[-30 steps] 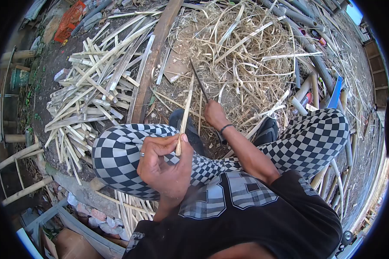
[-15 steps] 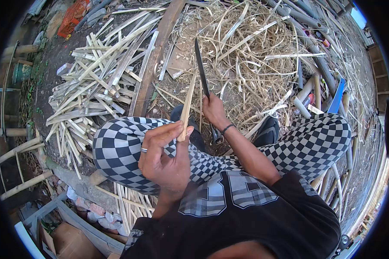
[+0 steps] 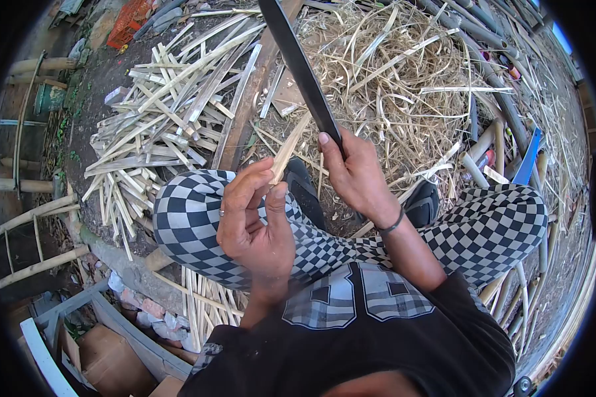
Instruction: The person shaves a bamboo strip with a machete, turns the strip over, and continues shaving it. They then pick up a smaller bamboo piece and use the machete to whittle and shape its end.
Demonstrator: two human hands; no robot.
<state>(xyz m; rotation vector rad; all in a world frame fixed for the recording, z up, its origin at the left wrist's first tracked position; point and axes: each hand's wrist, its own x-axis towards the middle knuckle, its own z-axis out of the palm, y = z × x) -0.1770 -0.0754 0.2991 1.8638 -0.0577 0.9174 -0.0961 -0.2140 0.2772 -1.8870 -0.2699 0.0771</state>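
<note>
Between the thumb and fingers of my left hand (image 3: 255,221) is a pale split bamboo strip (image 3: 288,152), its narrow end pointing up and away from me. My right hand (image 3: 357,172) is closed round the grip of a long dark-bladed machete (image 3: 300,63). The blade slants up and to the left, just to the right of the strip's tip. The handle is mostly hidden by my fingers. Both hands are above my lap, between my checkered knees.
A heap of split bamboo strips (image 3: 172,112) lies at the left beside a wooden beam (image 3: 242,119). Curly shavings (image 3: 397,79) cover the ground ahead. A blue saw (image 3: 528,159) stands by bamboo poles at the right. A cardboard box (image 3: 112,360) sits at lower left.
My right hand has raised the machete closer to the camera and slightly right. The bamboo strip is still in my left hand, its tip leaning further right. The whole view has shifted a little.
</note>
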